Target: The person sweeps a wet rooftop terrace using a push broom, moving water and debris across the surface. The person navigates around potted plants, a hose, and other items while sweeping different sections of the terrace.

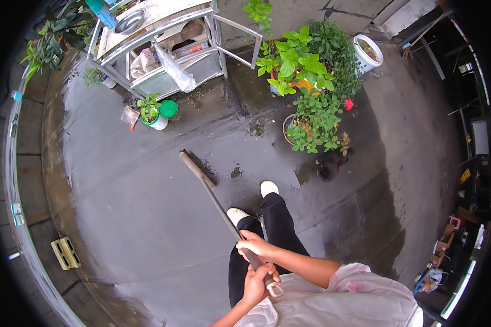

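Both my hands grip the long handle of a push broom. My right hand holds it farther along the shaft. Closer to my body, my left hand wraps around it near its pale end loop. The broom head rests on the wet concrete floor, up and left of my feet, with a dark bristle edge along its right side. Water sheen covers much of the floor around it. My cream perforated clogs stand to the right of the broom head, one ahead of the other.
A metal-framed cabinet with an open door stands ahead on the left. Before it are a small potted plant and a green lid. Leafy potted plants, a red-flowered bush and a white bucket stand ahead right.
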Motion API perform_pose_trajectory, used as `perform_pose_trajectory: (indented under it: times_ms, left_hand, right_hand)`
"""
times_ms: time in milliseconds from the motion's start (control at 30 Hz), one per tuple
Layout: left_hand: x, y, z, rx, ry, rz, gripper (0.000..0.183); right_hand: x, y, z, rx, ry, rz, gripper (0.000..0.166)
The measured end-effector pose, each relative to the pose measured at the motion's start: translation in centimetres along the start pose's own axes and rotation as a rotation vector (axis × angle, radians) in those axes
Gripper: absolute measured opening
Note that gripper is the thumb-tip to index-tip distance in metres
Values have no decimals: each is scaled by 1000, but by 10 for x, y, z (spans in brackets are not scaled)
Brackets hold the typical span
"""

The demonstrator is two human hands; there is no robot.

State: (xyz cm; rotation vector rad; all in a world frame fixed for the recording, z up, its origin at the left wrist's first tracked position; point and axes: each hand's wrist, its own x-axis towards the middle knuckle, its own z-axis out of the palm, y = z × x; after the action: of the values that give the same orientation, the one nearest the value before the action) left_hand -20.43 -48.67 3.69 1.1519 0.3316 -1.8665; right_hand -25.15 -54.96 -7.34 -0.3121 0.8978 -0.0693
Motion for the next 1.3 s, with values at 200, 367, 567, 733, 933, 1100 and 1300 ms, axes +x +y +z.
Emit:
perform_pose_trajectory:
  times_ms: [200, 367, 567, 733, 933, 1100, 1300]
  left_hand:
    - [2, -5, 9, 46, 26, 27, 13]
    - [19, 6, 5, -223, -27, -75, 17]
    - [41, 18, -20, -301, -156, -151, 14]
    - [10, 15, -17, -315, 32, -111, 14]
    - [2, -2, -9, -202, 82, -29, 14]
    - [1, -10, -6, 9, 96, 18, 20]
    - [8, 0, 0, -58, -20, -82, 19]
  right_hand:
    - [-16, -14, -3, -53, 51, -110, 22]
    - [-5, -26, -23, -237, 241, -306, 19]
    - [9, -27, -36, -365, 402, -237, 27]
    - [3, -15, -10, -256, 188, -166, 28]
    - [15, 11, -4, -265, 9, -98, 22]
    - [2, 4, 2, -231, -4, -146, 14]
    - [2, -2, -26, -454, 174, -294, 30]
